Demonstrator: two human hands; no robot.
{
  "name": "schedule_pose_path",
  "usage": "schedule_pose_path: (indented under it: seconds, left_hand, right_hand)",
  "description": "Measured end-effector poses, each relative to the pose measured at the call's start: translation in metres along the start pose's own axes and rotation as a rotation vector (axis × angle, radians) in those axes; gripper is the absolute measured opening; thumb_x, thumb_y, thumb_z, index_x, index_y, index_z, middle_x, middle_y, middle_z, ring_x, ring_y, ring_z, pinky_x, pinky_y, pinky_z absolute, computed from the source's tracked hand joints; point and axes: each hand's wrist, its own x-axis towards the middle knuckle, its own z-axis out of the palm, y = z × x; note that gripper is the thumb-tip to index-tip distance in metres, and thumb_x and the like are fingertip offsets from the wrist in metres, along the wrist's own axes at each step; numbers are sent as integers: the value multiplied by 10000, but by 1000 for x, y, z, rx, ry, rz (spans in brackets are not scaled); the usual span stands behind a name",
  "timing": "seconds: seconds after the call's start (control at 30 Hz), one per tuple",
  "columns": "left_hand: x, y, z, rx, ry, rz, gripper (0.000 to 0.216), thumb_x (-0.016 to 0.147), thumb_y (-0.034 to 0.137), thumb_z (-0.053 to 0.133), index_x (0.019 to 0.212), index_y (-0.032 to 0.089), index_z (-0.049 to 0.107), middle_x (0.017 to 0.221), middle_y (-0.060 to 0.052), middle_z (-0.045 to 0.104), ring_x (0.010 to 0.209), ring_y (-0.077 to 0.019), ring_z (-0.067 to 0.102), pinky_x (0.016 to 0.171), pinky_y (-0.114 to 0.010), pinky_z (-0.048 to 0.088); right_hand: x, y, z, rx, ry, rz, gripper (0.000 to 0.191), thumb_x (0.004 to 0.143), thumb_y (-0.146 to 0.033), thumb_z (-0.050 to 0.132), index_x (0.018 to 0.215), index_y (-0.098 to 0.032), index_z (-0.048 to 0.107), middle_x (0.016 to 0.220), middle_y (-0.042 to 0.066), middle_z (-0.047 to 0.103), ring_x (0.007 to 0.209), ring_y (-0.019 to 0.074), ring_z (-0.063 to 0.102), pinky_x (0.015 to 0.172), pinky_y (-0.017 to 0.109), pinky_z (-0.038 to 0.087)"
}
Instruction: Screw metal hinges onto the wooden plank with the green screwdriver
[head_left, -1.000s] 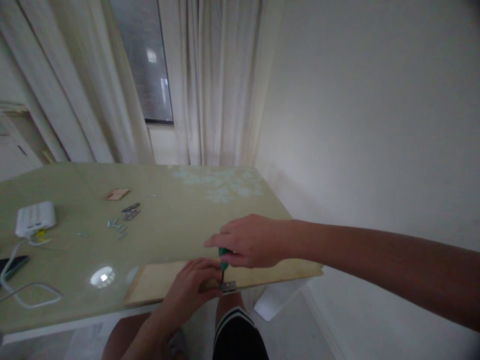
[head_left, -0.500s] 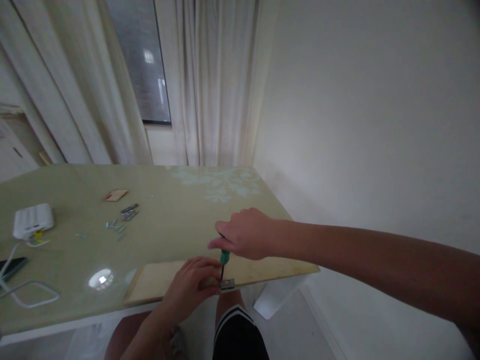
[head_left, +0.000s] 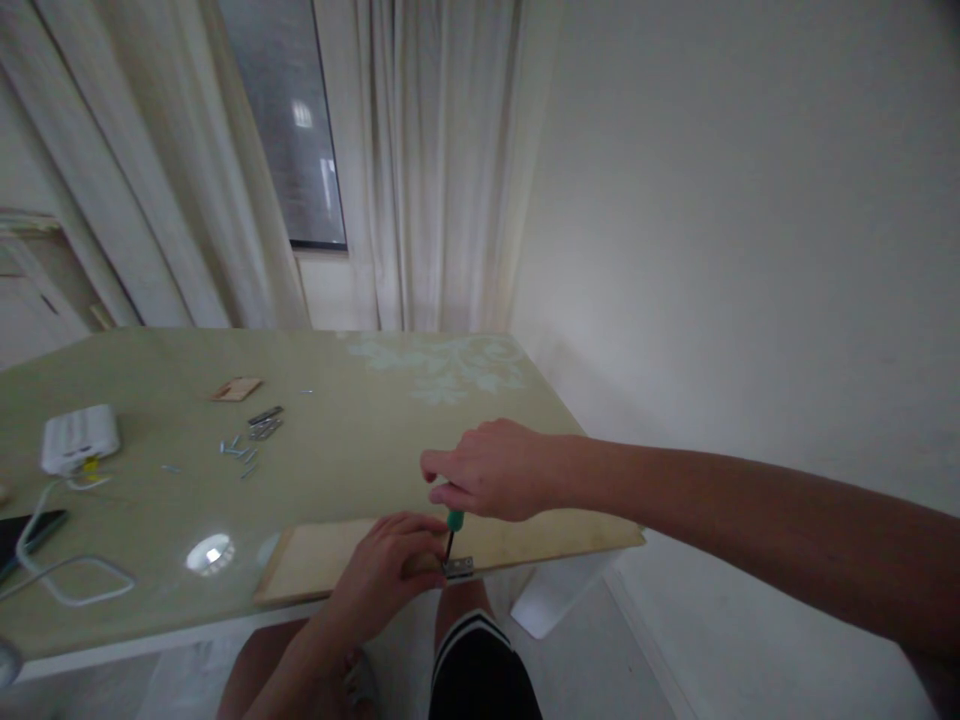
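My right hand [head_left: 491, 470] is closed around a green-handled screwdriver [head_left: 454, 522], whose dark shaft points down onto a small metal hinge [head_left: 457, 569]. The hinge sits at the near edge of a pale wooden board [head_left: 315, 562] lying along the front edge of the green table [head_left: 352, 440]. My left hand [head_left: 386, 575] rests on the board just left of the hinge, its fingers curled and pressed against the hinge and the screwdriver tip.
Several loose screws [head_left: 241, 456] and spare hinges [head_left: 264, 422] lie mid-table, with a small wooden piece [head_left: 236, 389] behind them. A white power block [head_left: 79, 439], a white cable [head_left: 67, 580] and a dark phone [head_left: 26, 530] sit at the left. A wall stands close on the right.
My right hand has turned on the screwdriver handle, its fingers shifting around it, while the tip stays on the hinge. My left hand stays put.
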Motion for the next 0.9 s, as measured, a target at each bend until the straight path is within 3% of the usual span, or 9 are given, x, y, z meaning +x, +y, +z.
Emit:
schedule_pose_path:
  seconds: [0.1,0.17,0.3,0.37,0.43,0.53,0.6,0.8,0.9]
  left_hand:
    - [0,0,0,-6,1,-6,213,815,260,880,995,352,815,1272,14,757,1203,-266,672,1065,-397,458]
    - [1,0,0,-9,-6,-16,221,811,250,881,993,356,815,1274,20,757,1200,-263,672,1059,-394,459]
    - [1,0,1,-8,-12,-19,244,800,262,897,1007,355,810,1300,21,749,1217,-265,663,1066,-396,451]
    - [1,0,0,-3,-12,-10,247,799,266,901,1011,354,808,1305,21,746,1215,-261,663,1066,-392,450]
    - [1,0,0,12,-9,1,242,801,267,899,1009,353,810,1293,17,749,1200,-259,665,1053,-386,456]
    - [0,-1,1,52,14,1,202,795,270,897,968,334,814,1184,5,772,1132,-262,676,996,-374,480]
    - [-1,-2,1,70,25,-7,188,791,272,897,951,326,815,1112,2,778,1087,-262,681,966,-369,491]
    - [0,0,-1,37,1,16,193,823,278,872,995,340,811,1264,8,756,1185,-262,665,1045,-385,460]
    - [0,0,0,56,-3,7,178,823,285,870,984,335,811,1227,0,764,1163,-265,669,1020,-380,468]
  right_hand:
    - [-3,6,-3,26,-14,-192,375,1052,-305,499,1406,-209,577,1249,142,746,1112,280,703,826,363,509]
    - [-3,7,-3,49,-7,-201,381,1029,-271,518,1394,-185,585,1284,152,728,1138,270,690,849,354,509]
    - [3,2,5,5,41,84,477,1056,-553,445,1218,-175,686,1013,165,784,916,314,742,693,369,504]
    - [6,-2,8,-91,62,152,535,1074,-585,380,1084,-174,722,890,165,774,854,317,741,660,368,489]
    - [7,-3,9,-139,68,52,438,1098,-483,384,1118,-191,710,890,140,770,847,290,731,661,353,480]
    - [5,-3,5,-93,77,-270,325,1104,-390,434,1291,-225,642,1092,109,756,965,239,705,740,328,494]
    - [4,-4,3,-47,76,-376,318,1090,-369,477,1346,-239,616,1199,101,731,1036,220,687,783,316,496]
    - [9,-7,7,-84,72,91,539,1079,-588,384,1094,-177,731,898,149,764,854,299,727,661,361,479]
    - [8,-5,4,-78,57,-119,375,1108,-424,409,1180,-203,704,1013,122,764,924,260,716,697,338,476]
